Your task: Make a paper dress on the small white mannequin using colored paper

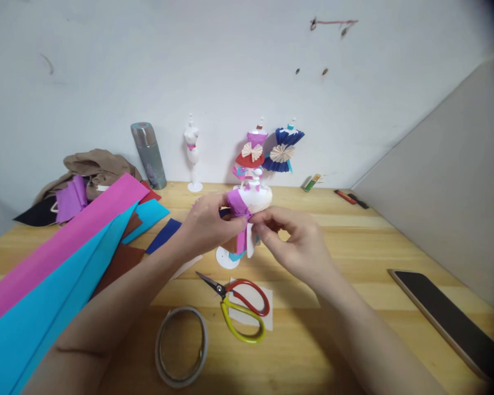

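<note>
Mannequin point(256, 199) partly hidden behind fingers point(274, 218), blue sheet point(45, 321) cut off at left, forearms point(366, 318) cut off below

1. a plain pale wall point(222, 71), white with a cool bluish-gray cast, fills the upper part of the frame.
2. at the upper right it bears a thin reddish streak point(335, 22) with dark blots at its ends; below, two small dark specks point(325, 72).
3. a faint curved scuff point(48, 63) marks the upper left.
4. at the right, a grayish side panel point(448, 148) slants toward the back, its top edge running diagonally.
5. the counter point(354, 247) is light yellowish wood with lengthwise grain bands, its back edge close to the wall.
6. light is soft and even; a blurred shadow point(313, 340) darkens the lower middle.
</note>
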Tool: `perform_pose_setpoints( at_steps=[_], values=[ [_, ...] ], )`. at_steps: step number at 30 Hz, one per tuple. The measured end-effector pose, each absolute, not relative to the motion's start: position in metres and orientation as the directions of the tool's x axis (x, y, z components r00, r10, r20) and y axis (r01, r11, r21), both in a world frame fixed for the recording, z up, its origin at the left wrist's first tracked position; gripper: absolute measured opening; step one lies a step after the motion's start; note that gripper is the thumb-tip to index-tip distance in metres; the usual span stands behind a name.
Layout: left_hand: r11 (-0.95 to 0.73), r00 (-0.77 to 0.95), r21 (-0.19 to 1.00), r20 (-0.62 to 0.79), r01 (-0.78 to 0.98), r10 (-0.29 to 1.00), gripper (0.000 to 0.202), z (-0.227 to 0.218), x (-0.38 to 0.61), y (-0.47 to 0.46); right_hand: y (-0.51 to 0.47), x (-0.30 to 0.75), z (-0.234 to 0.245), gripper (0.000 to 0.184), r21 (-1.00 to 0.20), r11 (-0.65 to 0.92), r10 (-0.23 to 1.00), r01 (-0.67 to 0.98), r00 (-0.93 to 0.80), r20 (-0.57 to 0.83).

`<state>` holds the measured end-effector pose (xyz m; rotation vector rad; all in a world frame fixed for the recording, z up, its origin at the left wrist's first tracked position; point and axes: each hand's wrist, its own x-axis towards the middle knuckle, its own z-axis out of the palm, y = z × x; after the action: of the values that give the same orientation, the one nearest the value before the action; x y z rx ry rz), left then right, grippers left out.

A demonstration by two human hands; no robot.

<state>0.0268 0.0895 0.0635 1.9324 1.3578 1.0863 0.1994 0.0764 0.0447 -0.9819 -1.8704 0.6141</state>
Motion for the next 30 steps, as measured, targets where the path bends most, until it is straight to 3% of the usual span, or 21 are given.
perform_pose_setpoints(
  at_steps=[3,10,16,20,25,30],
  values=[
    [-0.388,0.192,0.772,0.338,0.503,0.921,0.011,0.062,0.027,0.092,0.081,0.201,0.042,0.012,-0.813,0.488,0.871,0.317,-0.235,0.431],
    [-0.453,0.252,0.749,0.376,0.484,0.891,0.013,0.064,0.025,0.088,0.090,0.201,0.038,0.029,-0.861,0.429,0.902,0.272,-0.173,0.395],
    [-0.432,0.277,0.742,0.333,0.513,0.901,0.018,0.067,0.027,0.082,0.085,0.198,0.038,0.027,-0.787,0.486,0.867,0.380,-0.094,0.490],
    [-0.471,0.201,0.662,0.444,0.583,0.873,0.015,0.056,0.028,0.084,0.084,0.196,0.038,0.024,-0.759,0.500,0.854,0.417,-0.089,0.513],
    [-0.562,0.279,0.635,0.496,0.530,0.823,0.009,0.054,0.024,0.089,0.094,0.201,0.036,0.033,-0.867,0.414,0.909,0.276,-0.074,0.410],
    [-0.567,0.322,0.693,0.467,0.446,0.824,0.015,0.059,0.023,0.091,0.101,0.203,0.034,0.025,-0.918,0.364,0.925,0.158,-0.174,0.337]
  ],
)
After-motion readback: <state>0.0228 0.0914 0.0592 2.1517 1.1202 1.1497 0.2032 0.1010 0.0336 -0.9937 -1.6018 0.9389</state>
